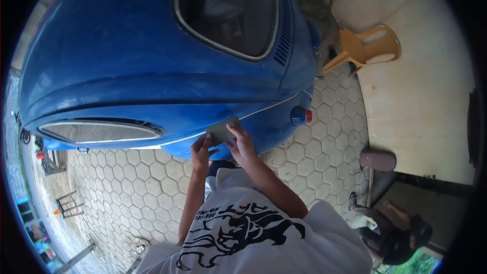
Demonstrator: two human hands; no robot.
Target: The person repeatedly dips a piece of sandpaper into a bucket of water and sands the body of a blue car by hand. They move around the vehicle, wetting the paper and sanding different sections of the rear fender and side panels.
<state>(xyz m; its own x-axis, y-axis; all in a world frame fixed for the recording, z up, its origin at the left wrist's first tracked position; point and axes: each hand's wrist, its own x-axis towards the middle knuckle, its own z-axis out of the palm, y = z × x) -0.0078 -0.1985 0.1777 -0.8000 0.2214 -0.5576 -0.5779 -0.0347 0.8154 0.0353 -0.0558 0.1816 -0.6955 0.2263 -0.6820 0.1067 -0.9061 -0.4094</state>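
Note:
A small grey rectangular sheet (pixel 221 133) that looks like sandpaper is held up between my two hands. My left hand (pixel 202 152) pinches its lower left corner with the thumb on top. On the right side, the thumb and fingers of my right hand (pixel 242 145) grip the sheet's edge. Just beyond it is the rear side of a blue car (pixel 167 89), whose pale trim line (pixel 256 110) runs behind the sheet in this view.
A red-tipped tail lamp (pixel 307 116) juts from the fender on the right. Hexagonal pavers (pixel 324 116) cover the ground. A yellow plastic chair (pixel 362 48) stands by the pale wall (pixel 426 86). At lower right a person (pixel 390 233) in dark clothes sits low.

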